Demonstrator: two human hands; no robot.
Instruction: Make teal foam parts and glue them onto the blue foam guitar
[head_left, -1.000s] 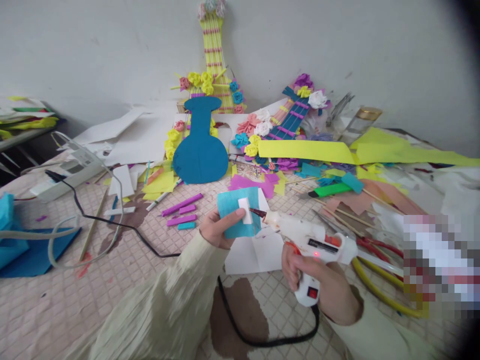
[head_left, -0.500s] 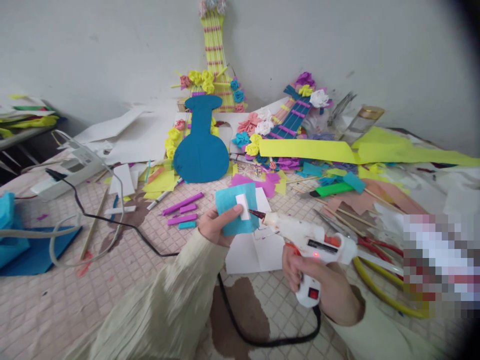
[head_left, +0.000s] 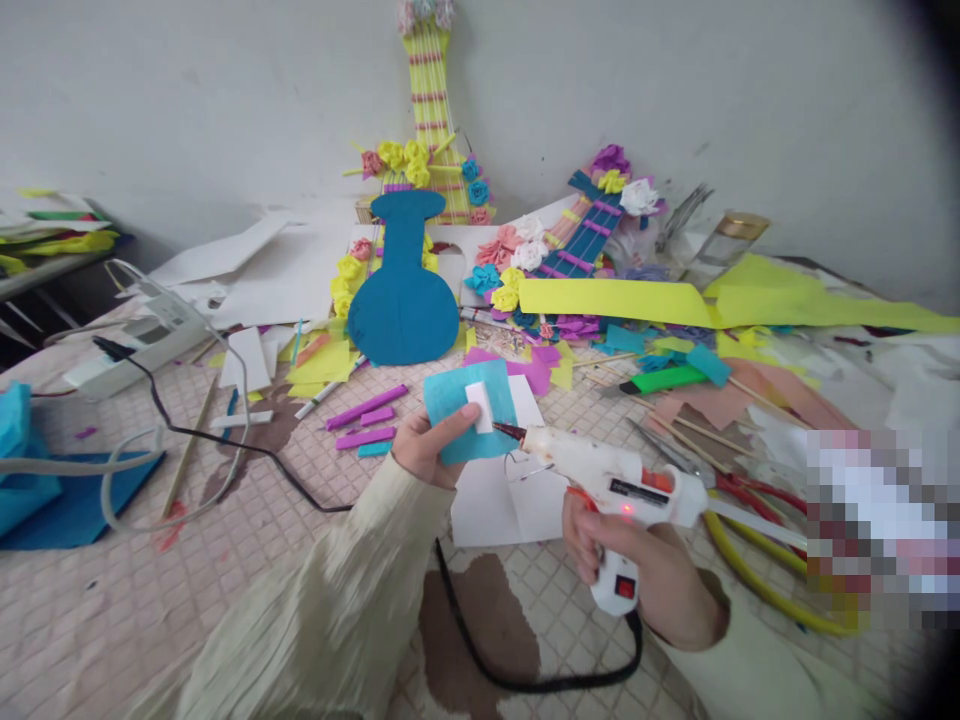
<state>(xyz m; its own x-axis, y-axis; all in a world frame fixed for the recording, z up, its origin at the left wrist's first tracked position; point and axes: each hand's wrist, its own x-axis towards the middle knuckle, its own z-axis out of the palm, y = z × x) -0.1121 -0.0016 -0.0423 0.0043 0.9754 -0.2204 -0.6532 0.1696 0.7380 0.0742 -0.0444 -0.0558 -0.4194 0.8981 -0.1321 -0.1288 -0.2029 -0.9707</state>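
Between the thumb and fingers of my left hand (head_left: pixel 433 442) is a light blue paper square (head_left: pixel 444 392), with a small white strip (head_left: pixel 478 408) lying on it under the thumb. My right hand (head_left: pixel 649 560) is wrapped round the handle of a white glue gun (head_left: pixel 592 462). Its dark nozzle points left and is at the right edge of the white strip. A red light glows on the gun's side. Below the blue square lies folded white paper (head_left: pixel 510 505).
A blue guitar-shaped cutout (head_left: pixel 403 315) stands behind my hands. Purple strips (head_left: pixel 366 410) lie to the left. At the right are a green cutter (head_left: pixel 664 378), sticks and scissors (head_left: pixel 667 445). A power strip (head_left: pixel 142 345) sits far left, and black cable crosses the table.
My left hand has shifted slightly left and up with the blue square and white strip. The glue gun has moved slightly left too.
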